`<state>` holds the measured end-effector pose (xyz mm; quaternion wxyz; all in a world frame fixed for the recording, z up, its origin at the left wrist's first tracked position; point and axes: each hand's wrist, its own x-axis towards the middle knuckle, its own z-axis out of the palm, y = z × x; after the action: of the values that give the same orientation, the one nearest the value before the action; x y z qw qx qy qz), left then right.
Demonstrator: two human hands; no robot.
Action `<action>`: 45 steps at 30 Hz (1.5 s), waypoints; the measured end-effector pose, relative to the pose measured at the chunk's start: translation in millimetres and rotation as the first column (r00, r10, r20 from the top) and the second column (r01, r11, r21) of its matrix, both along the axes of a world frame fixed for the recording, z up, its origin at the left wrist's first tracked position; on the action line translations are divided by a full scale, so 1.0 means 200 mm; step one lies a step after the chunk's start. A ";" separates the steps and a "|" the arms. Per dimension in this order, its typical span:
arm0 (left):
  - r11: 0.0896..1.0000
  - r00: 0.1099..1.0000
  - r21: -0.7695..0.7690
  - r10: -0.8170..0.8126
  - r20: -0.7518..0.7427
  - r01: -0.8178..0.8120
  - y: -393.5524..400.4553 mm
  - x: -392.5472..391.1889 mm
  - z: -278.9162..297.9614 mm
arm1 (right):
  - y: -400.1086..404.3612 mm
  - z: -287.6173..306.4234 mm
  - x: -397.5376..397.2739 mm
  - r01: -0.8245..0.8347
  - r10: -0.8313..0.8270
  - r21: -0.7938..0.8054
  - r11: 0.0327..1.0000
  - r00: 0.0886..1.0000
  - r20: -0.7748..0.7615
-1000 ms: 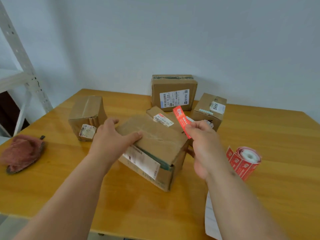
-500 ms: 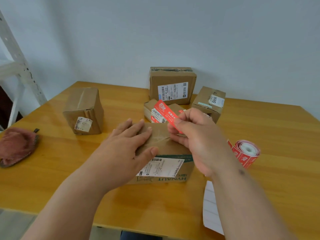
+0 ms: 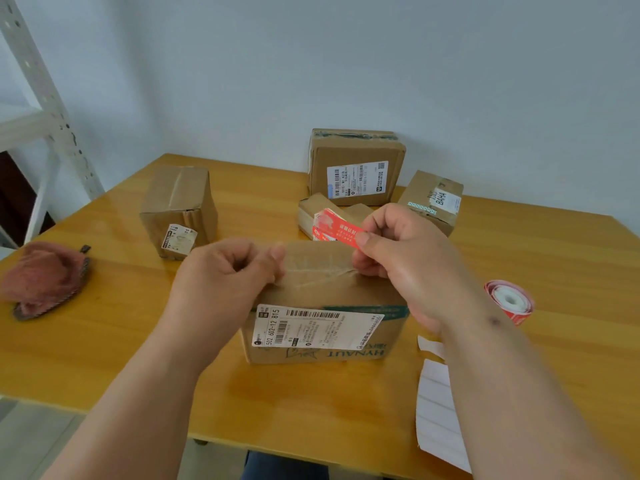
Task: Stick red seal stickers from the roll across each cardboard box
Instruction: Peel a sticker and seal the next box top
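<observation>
A cardboard box (image 3: 320, 271) with a white shipping label on its near side stands in front of me, its taped top facing up. My right hand (image 3: 408, 265) pinches one end of a red seal sticker (image 3: 332, 228) between thumb and fingers, just above the box's far edge. The sticker's other end points left and hangs free. My left hand (image 3: 221, 282) has curled fingers and sits at the box's top left edge, thumb against the top. The red sticker roll (image 3: 509, 301) lies on the table to the right.
Other cardboard boxes stand around: one at the left (image 3: 176, 202), a large one at the back (image 3: 356, 161), a small one at back right (image 3: 433, 199), a flat one (image 3: 311, 211) behind the sticker. White backing paper (image 3: 436, 410) lies front right; a reddish cloth (image 3: 45, 275) far left.
The box was turned so its label faces me. My left hand went from flat on the top to curled at the left edge. The sticker came down closer to the box top.
</observation>
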<state>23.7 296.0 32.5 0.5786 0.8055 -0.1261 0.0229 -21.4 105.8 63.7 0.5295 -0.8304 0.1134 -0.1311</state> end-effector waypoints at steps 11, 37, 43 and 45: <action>0.981 0.999 0.193 -0.012 0.031 0.005 -0.07 0.06 0.06 | 0.08 0.02 0.05 -0.137 0.081 -0.445 0.885 0.987 -0.142; 0.895 0.986 0.445 -0.061 0.153 -0.013 -0.07 0.11 0.11 | 0.08 -0.01 0.08 -0.029 0.007 -0.422 0.906 0.999 -0.053; 0.802 0.971 0.595 -0.096 0.218 -0.055 -0.11 0.14 0.07 | 0.09 -0.03 0.08 -0.035 -0.015 -0.500 0.865 0.995 -0.096; 0.784 0.966 0.616 -0.098 0.239 -0.073 -0.12 0.13 0.07 | 0.09 -0.03 0.08 -0.047 -0.017 -0.566 0.823 0.994 -0.108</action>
<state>50.5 272.8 46.4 0.2606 0.9397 -0.2062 0.0809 -4.6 123.7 58.0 0.2527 -0.9570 0.0914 -0.1094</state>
